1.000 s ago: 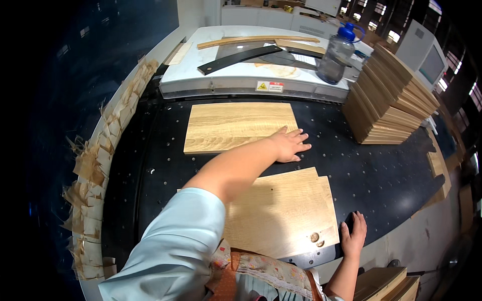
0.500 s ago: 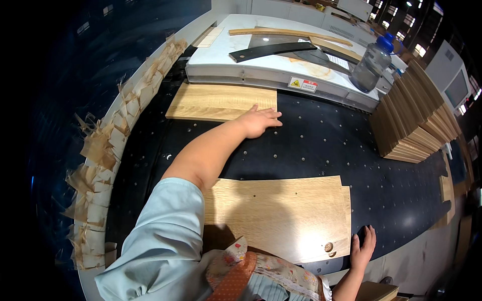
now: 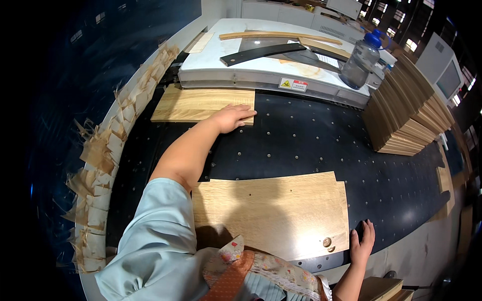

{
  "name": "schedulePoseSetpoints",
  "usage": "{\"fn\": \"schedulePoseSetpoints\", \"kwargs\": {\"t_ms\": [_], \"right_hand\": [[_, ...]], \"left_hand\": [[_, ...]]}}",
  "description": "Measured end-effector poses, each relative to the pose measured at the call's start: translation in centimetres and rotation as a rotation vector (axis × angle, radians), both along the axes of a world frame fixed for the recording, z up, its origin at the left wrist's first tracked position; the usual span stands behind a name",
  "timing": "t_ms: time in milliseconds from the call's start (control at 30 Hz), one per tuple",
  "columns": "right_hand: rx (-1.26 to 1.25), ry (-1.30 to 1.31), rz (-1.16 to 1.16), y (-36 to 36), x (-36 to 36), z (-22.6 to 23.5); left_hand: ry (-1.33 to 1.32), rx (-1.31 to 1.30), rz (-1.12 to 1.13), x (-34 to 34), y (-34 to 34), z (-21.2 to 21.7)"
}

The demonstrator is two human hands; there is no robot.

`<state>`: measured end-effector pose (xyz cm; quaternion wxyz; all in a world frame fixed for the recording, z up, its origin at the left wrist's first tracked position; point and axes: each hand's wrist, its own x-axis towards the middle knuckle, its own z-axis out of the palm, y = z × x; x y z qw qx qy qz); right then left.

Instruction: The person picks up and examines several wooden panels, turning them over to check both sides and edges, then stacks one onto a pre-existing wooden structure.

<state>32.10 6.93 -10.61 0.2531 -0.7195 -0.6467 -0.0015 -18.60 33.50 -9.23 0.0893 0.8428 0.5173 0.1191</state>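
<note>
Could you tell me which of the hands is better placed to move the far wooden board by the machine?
Left, probably. The left hand already lies flat on the far wooden board, arm stretched across the black table. The right hand rests at the table's near edge beside the near board.

Sleeve: you wear a short, pale blue sleeve (image 3: 150, 236).
Apron: your floral apron (image 3: 271, 273) has an orange patch.

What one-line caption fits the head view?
Left hand pressing a wooden board toward the machine; right hand rests beside a larger panel.
</note>
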Motion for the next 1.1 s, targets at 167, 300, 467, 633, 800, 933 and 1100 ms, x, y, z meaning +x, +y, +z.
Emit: {"fn": "schedulePoseSetpoints", "kwargs": {"t_ms": [167, 300, 467, 633, 800, 933, 1100], "right_hand": [[0.033, 0.018, -0.021, 0.0, -0.2, 0.1], [0.040, 0.007, -0.018, 0.1, 0.1, -0.1], [0.042, 0.022, -0.005, 0.1, -0.2, 0.1], [0.033, 0.005, -0.023, -0.2, -0.2, 0.4], [0.060, -0.018, -0.027, -0.5, 0.5, -0.2], [0.058, -0.005, -0.047, 0.1, 0.2, 0.1], [0.088, 0.089, -0.053, 0.6, 0.2, -0.2]], "left_hand": [[0.187, 0.057, 0.117, 0.3, -0.9, 0.5], [0.284, 0.050, 0.120, 0.6, -0.9, 1.4], [0.307, 0.043, 0.086, -0.3, -0.6, 1.5], [0.305, 0.029, 0.088, 0.2, -1.1, 2.2], [0.243, 0.096, 0.060, 0.0, -0.7, 1.5], [0.203, 0.136, 0.066, -0.3, -0.7, 0.6], [0.317, -0.024, 0.297, -0.3, -1.2, 1.3]]}}
